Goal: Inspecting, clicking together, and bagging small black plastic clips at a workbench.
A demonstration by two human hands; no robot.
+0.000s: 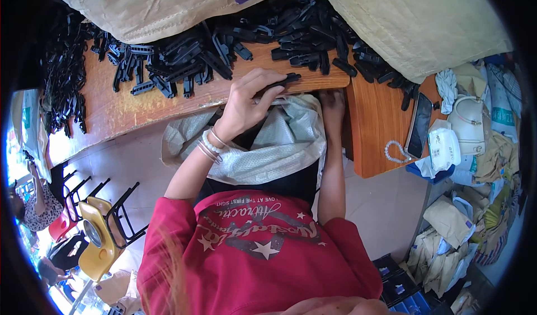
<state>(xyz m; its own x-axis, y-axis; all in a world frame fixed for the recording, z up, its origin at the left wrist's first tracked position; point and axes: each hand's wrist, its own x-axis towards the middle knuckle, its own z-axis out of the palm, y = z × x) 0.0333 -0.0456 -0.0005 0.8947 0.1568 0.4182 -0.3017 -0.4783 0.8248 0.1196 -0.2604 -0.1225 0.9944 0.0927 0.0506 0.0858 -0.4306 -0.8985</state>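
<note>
My left hand [250, 99], wearing bracelets, is closed on a black plastic part [289, 80] at the table's front edge. The part is slim and elongated; my thumb and fingers pinch one end of it. Below that hand, an open white woven sack [240, 161] lies across my lap and hangs at the table edge. My right hand [333, 103] reaches up beside the sack to the underside of the table edge, in shadow. Its fingers are mostly hidden, so their hold does not show. Just beyond my left hand, similar black plastic parts [184, 57] lie heaped on the wooden table [106, 99].
Two large paper sacks [414, 21] stand at the back of the table. On the right are a phone [419, 126], a beaded strap [396, 151], a tissue pack [444, 147] and a white handbag [469, 125]. Yellow chairs [98, 259] and another person [45, 206] are at left.
</note>
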